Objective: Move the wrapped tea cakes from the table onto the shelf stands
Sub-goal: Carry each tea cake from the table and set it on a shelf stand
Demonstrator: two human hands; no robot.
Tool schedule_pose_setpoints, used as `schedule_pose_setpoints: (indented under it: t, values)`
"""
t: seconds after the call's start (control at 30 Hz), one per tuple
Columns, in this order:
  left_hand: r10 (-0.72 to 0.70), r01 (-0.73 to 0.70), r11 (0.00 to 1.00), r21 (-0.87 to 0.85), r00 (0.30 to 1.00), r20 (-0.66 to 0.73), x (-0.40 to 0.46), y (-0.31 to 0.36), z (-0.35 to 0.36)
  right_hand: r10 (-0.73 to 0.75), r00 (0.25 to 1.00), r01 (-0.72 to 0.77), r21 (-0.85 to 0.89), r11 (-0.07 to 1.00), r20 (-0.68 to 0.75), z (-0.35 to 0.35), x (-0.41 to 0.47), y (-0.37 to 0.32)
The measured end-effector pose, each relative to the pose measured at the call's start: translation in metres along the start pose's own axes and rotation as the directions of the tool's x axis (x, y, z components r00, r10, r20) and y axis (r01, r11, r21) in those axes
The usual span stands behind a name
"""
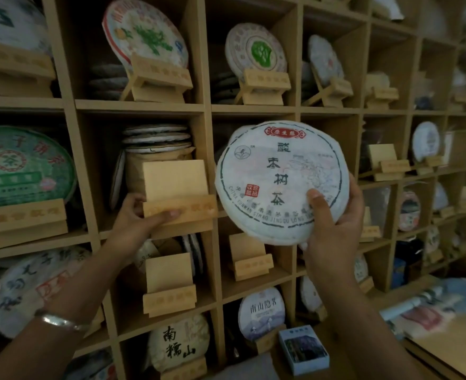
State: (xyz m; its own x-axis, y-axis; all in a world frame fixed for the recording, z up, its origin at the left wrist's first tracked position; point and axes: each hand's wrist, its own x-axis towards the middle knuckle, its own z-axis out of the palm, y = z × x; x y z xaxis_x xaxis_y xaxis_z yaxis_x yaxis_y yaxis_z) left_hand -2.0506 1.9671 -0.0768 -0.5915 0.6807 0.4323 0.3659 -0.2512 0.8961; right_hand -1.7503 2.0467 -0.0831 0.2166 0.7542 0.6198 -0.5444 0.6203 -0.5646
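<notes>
My right hand (pixel 333 229) grips a round white wrapped tea cake (pixel 278 182) with black and red characters, held upright in the air before the shelf's middle row. My left hand (pixel 138 218) holds an empty wooden stand (pixel 177 193) at its lower front bar, thumb across the front, in the cubby just left of the cake. The stand's back board is bare. Stacked wrapped cakes (pixel 157 138) sit behind it in the same cubby.
The wooden grid shelf (pixel 209 108) fills the view. Many cubbies hold cakes on stands, such as a green one (pixel 20 165) at left. Empty stands (pixel 168 283) (pixel 249 256) sit one row lower. A small blue box (pixel 303 349) and a table with wrapped cakes (pixel 432 311) lie at lower right.
</notes>
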Motion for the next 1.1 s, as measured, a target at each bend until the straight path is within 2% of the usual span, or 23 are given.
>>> schedule_pose_setpoints:
  t: [0.2,0.37,0.47,0.63,0.87,1.1]
  values:
    - [-0.037,0.047,0.998,-0.037,0.973,0.229,-0.042,0.043,0.045,-0.071,0.995,0.071,0.003,0.997,-0.069,0.002,0.014,-0.020]
    - [-0.038,0.065,0.997,-0.046,0.901,0.432,-0.068,0.066,0.065,-0.196,0.978,0.192,-0.058,0.980,-0.067,-0.005,0.026,-0.042]
    - [-0.012,0.078,0.991,-0.112,0.865,0.502,-0.081,0.073,0.074,-0.230,0.971,0.223,-0.089,0.971,-0.071,-0.012,0.028,-0.049]
    - [0.001,0.086,0.986,-0.144,0.855,0.518,-0.089,0.081,0.080,-0.272,0.957,0.261,-0.111,0.959,-0.104,-0.018,0.026,-0.051]
    - [0.014,0.055,0.988,-0.144,0.897,0.442,-0.084,0.084,0.069,-0.311,0.950,0.303,-0.156,0.940,-0.031,-0.030,0.028,-0.052]
    - [0.027,0.068,0.984,-0.164,0.857,0.514,-0.089,0.079,0.074,-0.265,0.964,0.264,-0.125,0.956,0.007,-0.018,0.018,-0.038]
